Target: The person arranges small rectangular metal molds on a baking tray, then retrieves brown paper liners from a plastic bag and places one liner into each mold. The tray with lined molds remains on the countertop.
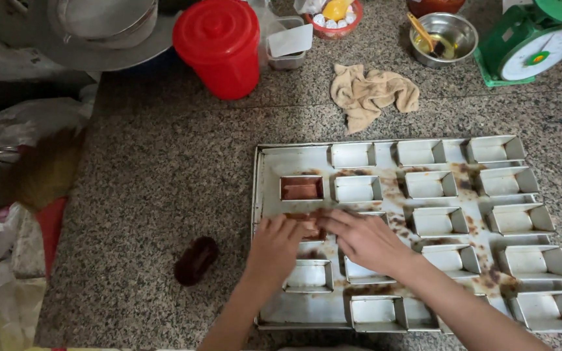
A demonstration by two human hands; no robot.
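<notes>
Head view, looking down on a granite counter (pixel 164 175) with a stained metal baking tray (pixel 263 195) full of small rectangular tins. Left hand (pixel 276 244) and right hand (pixel 362 237) together over one small tin (pixel 313 232) near the tray's left edge, fingers curled onto it from both sides; tin mostly hidden, brown inside where it shows, exact pinch impossible to tell. Just beyond it, another tin (pixel 302 188) filled with dark reddish-brown batter or cake. Remaining tins, such as the one at the far right corner (pixel 495 149), pale and empty-looking, set in loose rows and columns on brown-smeared sheet metal. Likely trouble from here: light tins close together, so a wrist brushing the neighbours could knock them askew or slide them on the greasy tray; sticky contents could smear onto fingers or spill if the held tin tips. On the counter left of the tray, a dark brown lump (pixel 195 260), apart from everything. Far side: red lidded plastic tub (pixel 219 45), contents hidden; steel bowl (pixel 442 39) with yellowish liquid and a utensil; crumpled beige cloth (pixel 372 94); green kitchen scale (pixel 528 45); a red bowl of small white round things (pixel 334 19).
</notes>
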